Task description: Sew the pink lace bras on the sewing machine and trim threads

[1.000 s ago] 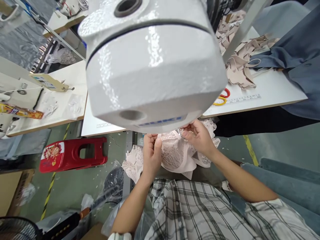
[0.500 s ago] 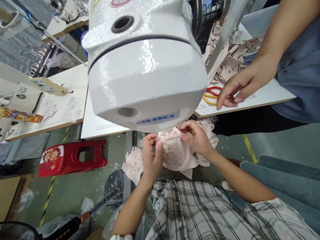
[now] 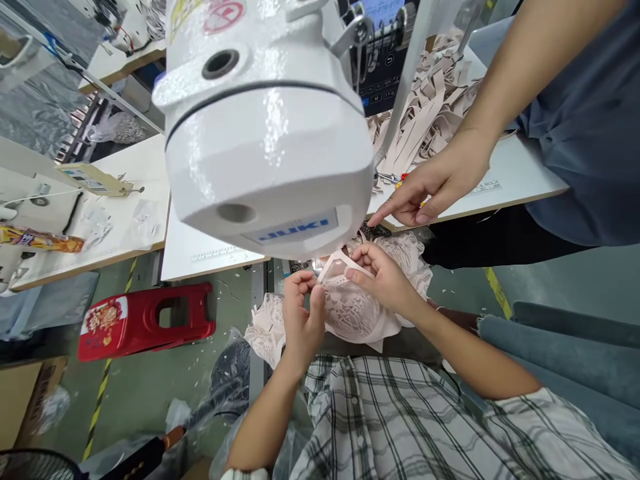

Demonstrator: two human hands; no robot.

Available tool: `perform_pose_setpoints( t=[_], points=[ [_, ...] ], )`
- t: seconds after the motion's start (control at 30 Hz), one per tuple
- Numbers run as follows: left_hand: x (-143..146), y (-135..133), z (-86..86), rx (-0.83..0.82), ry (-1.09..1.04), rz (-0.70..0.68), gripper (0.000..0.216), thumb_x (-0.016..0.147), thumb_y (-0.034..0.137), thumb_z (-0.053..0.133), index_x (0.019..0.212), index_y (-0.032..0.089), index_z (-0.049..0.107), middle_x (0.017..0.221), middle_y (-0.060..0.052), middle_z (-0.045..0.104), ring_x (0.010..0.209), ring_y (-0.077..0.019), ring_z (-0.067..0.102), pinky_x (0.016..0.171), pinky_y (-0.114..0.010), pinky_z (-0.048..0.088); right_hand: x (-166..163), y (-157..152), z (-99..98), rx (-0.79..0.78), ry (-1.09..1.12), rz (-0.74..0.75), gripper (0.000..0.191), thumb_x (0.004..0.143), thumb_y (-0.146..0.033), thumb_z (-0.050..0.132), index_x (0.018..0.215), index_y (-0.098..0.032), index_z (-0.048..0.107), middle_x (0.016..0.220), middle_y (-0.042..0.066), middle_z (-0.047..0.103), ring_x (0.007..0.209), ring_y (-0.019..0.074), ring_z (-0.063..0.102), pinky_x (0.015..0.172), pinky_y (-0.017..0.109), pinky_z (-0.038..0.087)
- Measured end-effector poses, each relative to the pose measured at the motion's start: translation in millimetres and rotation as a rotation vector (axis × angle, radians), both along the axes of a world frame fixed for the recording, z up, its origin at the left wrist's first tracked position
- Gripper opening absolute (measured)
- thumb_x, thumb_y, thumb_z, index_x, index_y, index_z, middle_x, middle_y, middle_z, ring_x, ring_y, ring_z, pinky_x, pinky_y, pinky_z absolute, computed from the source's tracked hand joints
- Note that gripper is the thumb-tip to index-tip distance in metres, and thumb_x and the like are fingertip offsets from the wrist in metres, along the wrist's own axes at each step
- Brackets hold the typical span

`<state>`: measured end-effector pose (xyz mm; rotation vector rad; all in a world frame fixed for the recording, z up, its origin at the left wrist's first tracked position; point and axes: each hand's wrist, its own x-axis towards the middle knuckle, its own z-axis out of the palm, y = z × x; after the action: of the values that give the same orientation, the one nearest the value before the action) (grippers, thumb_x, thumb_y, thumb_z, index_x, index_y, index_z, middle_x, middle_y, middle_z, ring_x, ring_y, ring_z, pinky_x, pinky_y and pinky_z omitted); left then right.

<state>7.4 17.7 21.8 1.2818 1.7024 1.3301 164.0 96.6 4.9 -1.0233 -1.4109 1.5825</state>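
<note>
1. Head view: you are keeping both hands on the lace garment (image 3: 355, 317), which is sitting under the front of the sewing machine (image 3: 270, 167), just off the near edge of the counter (image 3: 186, 237) and above your plaid shirt (image 3: 370, 407).

2. Your left grip (image 3: 303, 313) is pinching the garment's upper edge between thumb and fingers. Your right grip (image 3: 385, 280) is closing on the same edge a little way along, its thumb lying over the fabric.

3. Between them, the edge is now rising to a peak toward the machine, with a sheer patch showing below it; half a second ago it was running as a flatter, dotted band. You are apparently turning or spreading that edge, so this corner is becoming the part being handled.

4. A co-worker's hand (image 3: 445, 180) is now reaching further in. It was hanging beside the scissors (image 3: 390, 178); now it is covering part of them and extending its index finger toward the space beside the machine. Whether it is touching anything, you cannot be sure from here.

5. That finger is probably indicating a spot close to your work, and it is narrowing the room above your right grip.

6. Your view is also shifting: the pale fabric strips (image 3: 415, 127) and control screen (image 3: 383, 10) are showing more fully.
</note>
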Motion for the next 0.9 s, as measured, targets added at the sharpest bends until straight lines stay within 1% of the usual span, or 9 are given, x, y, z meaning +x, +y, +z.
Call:
perform_pose_setpoints(
  t=[0.13, 0.27, 0.43, 0.53, 0.73, 0.83, 0.9],
  points=[
    [5, -8, 1.1, 0.015, -0.022, -0.048, 0.036, 0.097, 0.055, 0.052, 0.109, 0.021, 0.052, 0.084, -0.001, 0.059, 0.070, -0.0131, 0.060, 0.059, -0.023, 0.046, 10, -11, 2.9, -0.105, 0.014, 0.040, 0.035, 0.081, -0.049, 0.070, 0.098, -0.022, 0.055, 0.076, -0.003, 0.056, 0.067, 0.0130, 0.052, 0.062, 0.027, 0.042],
    [8, -11, 0.6, 0.007, -0.054, -0.079, 0.035, 0.097, 0.055, 0.051, 0.108, 0.022, 0.051, 0.083, 0.000, 0.058, 0.069, -0.0126, 0.060, 0.059, -0.023, 0.046, 18, -17, 5.4, -0.110, -0.019, 0.032, 0.035, 0.082, -0.048, 0.070, 0.104, -0.022, 0.061, 0.073, -0.003, 0.056, 0.068, 0.0137, 0.054, 0.064, 0.027, 0.045],
    [8, -12, -0.5, -0.007, -0.067, -0.096, 0.032, 0.097, 0.052, 0.053, 0.108, 0.022, 0.052, 0.086, -0.002, 0.059, 0.072, -0.0134, 0.061, 0.058, -0.023, 0.045, 21, -19, 5.9, -0.102, -0.050, 0.019, 0.035, 0.083, -0.048, 0.070, 0.106, -0.022, 0.065, 0.078, 0.000, 0.062, 0.074, 0.0160, 0.059, 0.070, 0.030, 0.049],
    [8, -13, -1.6, 0.002, -0.059, -0.108, 0.030, 0.098, 0.050, 0.053, 0.108, 0.022, 0.053, 0.087, -0.002, 0.059, 0.072, -0.0132, 0.061, 0.058, -0.023, 0.045, 21, -20, 4.9, -0.098, -0.052, 0.014, 0.035, 0.083, -0.046, 0.070, 0.106, -0.021, 0.066, 0.084, 0.001, 0.066, 0.078, 0.0163, 0.061, 0.073, 0.031, 0.051],
    [7, -12, -2.1, 0.001, -0.052, -0.121, 0.023, 0.099, 0.043, 0.053, 0.108, 0.022, 0.053, 0.087, -0.001, 0.059, 0.073, -0.0133, 0.061, 0.060, -0.023, 0.046, 23, -21, 6.2, -0.080, -0.070, 0.018, 0.030, 0.085, -0.042, 0.068, 0.106, -0.020, 0.066, 0.088, 0.002, 0.067, 0.079, 0.0160, 0.062, 0.075, 0.031, 0.051],
    [7, -12, -0.6, 0.009, -0.039, -0.113, 0.021, 0.099, 0.042, 0.053, 0.106, 0.022, 0.054, 0.087, -0.002, 0.060, 0.073, -0.0131, 0.060, 0.062, -0.023, 0.048, 23, -21, 6.6, -0.065, -0.076, 0.020, 0.031, 0.085, -0.041, 0.068, 0.107, -0.020, 0.068, 0.093, 0.004, 0.068, 0.083, 0.0167, 0.063, 0.080, 0.032, 0.052],
    [8, -11, 2.1, -0.013, -0.048, -0.107, 0.022, 0.098, 0.043, 0.054, 0.103, 0.021, 0.057, 0.086, -0.002, 0.061, 0.073, -0.0139, 0.061, 0.063, -0.024, 0.048, 24, -22, 6.5, -0.068, -0.068, 0.023, 0.032, 0.085, -0.043, 0.069, 0.107, -0.020, 0.070, 0.100, 0.005, 0.071, 0.089, 0.0183, 0.065, 0.083, 0.034, 0.053]
  ],
)
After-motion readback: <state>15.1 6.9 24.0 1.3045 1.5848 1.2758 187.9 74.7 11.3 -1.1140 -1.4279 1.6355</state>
